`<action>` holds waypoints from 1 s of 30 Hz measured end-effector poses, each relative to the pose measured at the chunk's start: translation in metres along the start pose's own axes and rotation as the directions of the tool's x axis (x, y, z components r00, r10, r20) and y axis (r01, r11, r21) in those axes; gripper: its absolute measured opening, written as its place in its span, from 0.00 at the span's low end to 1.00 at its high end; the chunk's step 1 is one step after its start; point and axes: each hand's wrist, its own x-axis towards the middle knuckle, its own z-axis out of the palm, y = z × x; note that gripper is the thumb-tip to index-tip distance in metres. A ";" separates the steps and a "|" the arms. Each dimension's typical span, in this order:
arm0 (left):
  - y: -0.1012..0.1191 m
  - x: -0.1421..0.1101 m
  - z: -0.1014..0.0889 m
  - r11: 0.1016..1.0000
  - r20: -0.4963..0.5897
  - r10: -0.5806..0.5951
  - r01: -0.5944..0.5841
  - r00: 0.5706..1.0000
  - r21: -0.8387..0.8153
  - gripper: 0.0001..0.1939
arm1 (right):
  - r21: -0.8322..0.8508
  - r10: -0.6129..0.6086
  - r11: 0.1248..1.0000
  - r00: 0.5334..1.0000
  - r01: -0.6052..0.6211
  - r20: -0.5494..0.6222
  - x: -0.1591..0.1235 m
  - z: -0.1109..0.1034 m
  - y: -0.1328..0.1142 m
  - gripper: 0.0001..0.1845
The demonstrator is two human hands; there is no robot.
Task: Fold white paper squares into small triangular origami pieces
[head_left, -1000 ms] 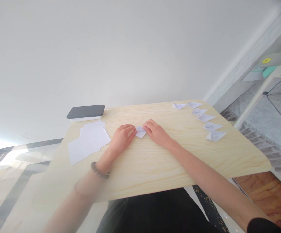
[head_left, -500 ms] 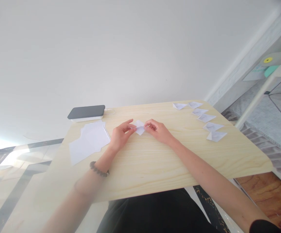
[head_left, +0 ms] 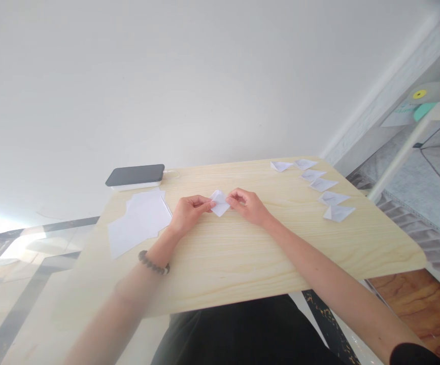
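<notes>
A small white folded paper (head_left: 220,204) shows as a diamond between my two hands, over the middle of the wooden table (head_left: 235,263). My left hand (head_left: 190,214) pinches its left corner between thumb and fingers; a dark beaded bracelet (head_left: 153,263) circles that wrist. On the other side, my right hand (head_left: 249,205) grips the right corner with thumb and fingertips. The inner fingers of both hands are partly hidden.
Loose white paper sheets (head_left: 139,223) lie at the left. Behind them rests a black-topped, white-sided device (head_left: 135,175) with a cable. Several folded paper pieces (head_left: 339,213) line the right side. A wall (head_left: 212,81) rises behind the table.
The paper's diamond face now shows more fully and sits slightly lower. My left hand's raised forefinger has come down onto the left corner. My right hand has barely moved.
</notes>
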 end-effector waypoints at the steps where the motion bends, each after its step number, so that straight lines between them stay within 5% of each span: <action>1: 0.000 0.000 0.000 1.000 0.000 -0.001 0.001 1.000 -0.008 0.16 | -0.003 0.004 1.000 1.000 -0.004 -0.002 0.000 0.000 0.000 0.13; 30: 0.007 -0.003 0.005 0.968 -0.012 -0.087 0.082 0.996 -0.239 0.17 | 0.032 -0.026 0.999 0.994 0.030 -0.104 0.000 0.009 -0.003 0.12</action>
